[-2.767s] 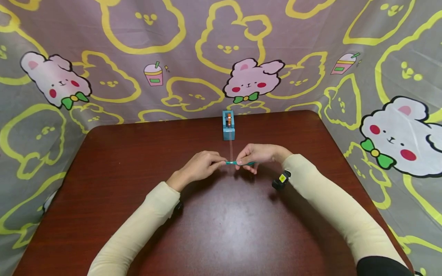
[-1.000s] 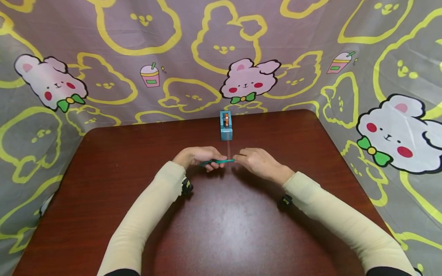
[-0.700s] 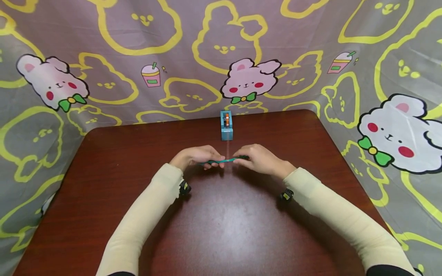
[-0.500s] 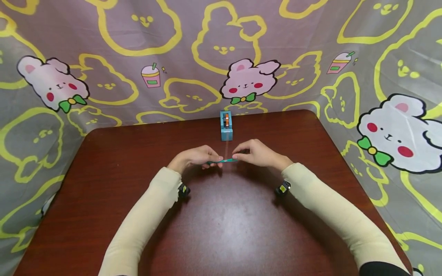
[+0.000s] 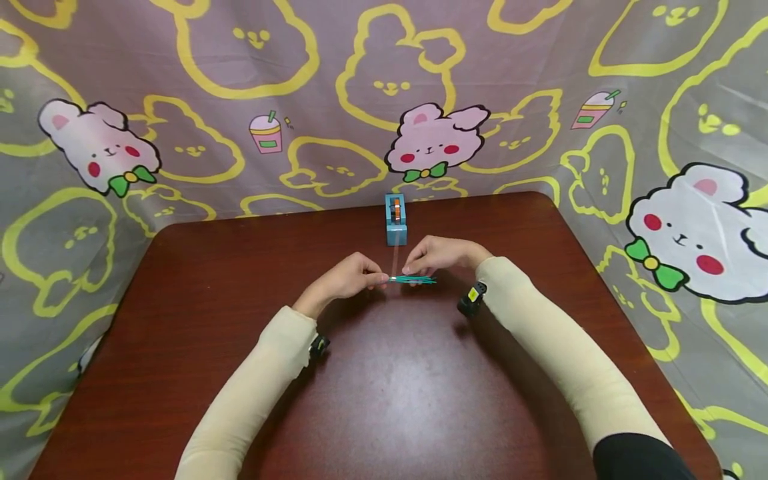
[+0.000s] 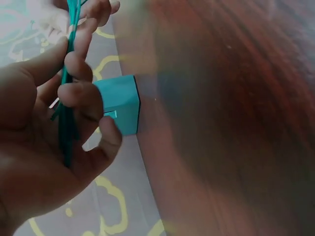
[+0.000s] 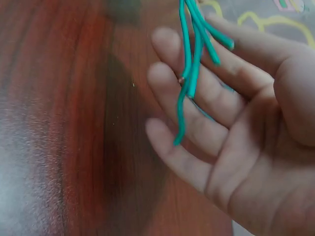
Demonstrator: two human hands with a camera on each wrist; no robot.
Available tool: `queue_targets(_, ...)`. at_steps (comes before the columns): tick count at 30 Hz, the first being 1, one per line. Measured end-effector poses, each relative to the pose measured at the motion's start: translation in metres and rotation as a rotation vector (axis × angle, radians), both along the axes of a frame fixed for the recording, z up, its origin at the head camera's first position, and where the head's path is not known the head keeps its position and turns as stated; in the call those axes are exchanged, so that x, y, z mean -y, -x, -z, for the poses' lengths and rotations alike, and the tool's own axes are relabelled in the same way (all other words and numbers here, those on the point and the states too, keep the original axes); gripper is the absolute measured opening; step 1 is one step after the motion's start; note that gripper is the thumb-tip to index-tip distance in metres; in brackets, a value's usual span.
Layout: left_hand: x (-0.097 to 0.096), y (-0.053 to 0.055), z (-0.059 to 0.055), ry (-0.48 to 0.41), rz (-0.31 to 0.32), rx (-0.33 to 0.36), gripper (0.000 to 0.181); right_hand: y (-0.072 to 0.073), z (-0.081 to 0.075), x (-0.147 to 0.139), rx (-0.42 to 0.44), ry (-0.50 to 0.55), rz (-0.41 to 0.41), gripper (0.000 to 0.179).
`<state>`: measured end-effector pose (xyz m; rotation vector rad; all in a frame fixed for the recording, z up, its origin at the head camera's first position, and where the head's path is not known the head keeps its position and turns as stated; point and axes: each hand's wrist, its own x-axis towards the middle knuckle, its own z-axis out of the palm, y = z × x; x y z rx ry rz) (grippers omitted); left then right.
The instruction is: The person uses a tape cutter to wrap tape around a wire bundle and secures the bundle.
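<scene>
A bundle of green insulated wires lies crosswise between the two hands, held above the table, its loose ends fanning to the right. My left hand pinches the bundle's left part between thumb and fingers; in the left wrist view, the wires run along its palm. Clear tape stretches from a blue tape dispenser to the bundle, beside the left fingertips. My right hand is at the bundle's right part, thumb above it. In the right wrist view its fingers lie loosely extended behind the wire ends.
The dispenser stands at the far edge of the dark red-brown wooden table. A patterned cloth with bears and rabbits hangs behind the table and along its sides. Each wrist wears a small black camera.
The bundle has passed mainly into the left hand's pinch, its free ends now pointing right. The right hand has loosened from it and turned its palm up; the hands shifted around the tape.
</scene>
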<state>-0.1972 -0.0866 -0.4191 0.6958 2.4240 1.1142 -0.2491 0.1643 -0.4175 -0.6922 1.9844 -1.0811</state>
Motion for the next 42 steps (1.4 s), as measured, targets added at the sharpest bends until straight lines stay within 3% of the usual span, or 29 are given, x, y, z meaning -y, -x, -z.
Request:
queue_targets(5,-0.003,-0.006,0.004,0.082,-0.009,-0.169,0.024,0.006,0.006,-0.003,0.163,0.014,-0.052,0.032)
queue_targets(9,-0.006,-0.010,0.005,0.143,-0.022,-0.280,0.021,0.006,0.006,-0.002,0.201,0.013,-0.082,0.031)
queue_targets(13,-0.008,-0.012,0.005,0.163,-0.026,-0.332,0.019,0.004,0.002,0.000,0.153,0.004,-0.110,0.030)
queue_targets(19,-0.009,-0.012,0.004,0.181,-0.028,-0.346,0.019,-0.006,-0.007,0.005,-0.048,-0.012,-0.146,0.026)
queue_targets(23,-0.009,-0.011,0.003,0.186,-0.019,-0.309,0.021,-0.015,-0.014,0.010,-0.226,-0.051,-0.156,0.020)
queue_targets(28,-0.008,-0.006,0.002,0.174,0.005,-0.210,0.025,-0.026,-0.017,0.014,-0.440,-0.120,-0.124,0.012)
queue_targets(37,-0.001,0.010,0.000,0.092,0.030,-0.037,0.045,-0.050,-0.016,0.019,-0.758,-0.226,-0.067,0.009)
queue_targets(42,-0.003,0.021,0.000,0.088,0.053,0.070,0.053,-0.060,-0.012,0.021,-0.983,-0.268,-0.055,0.006)
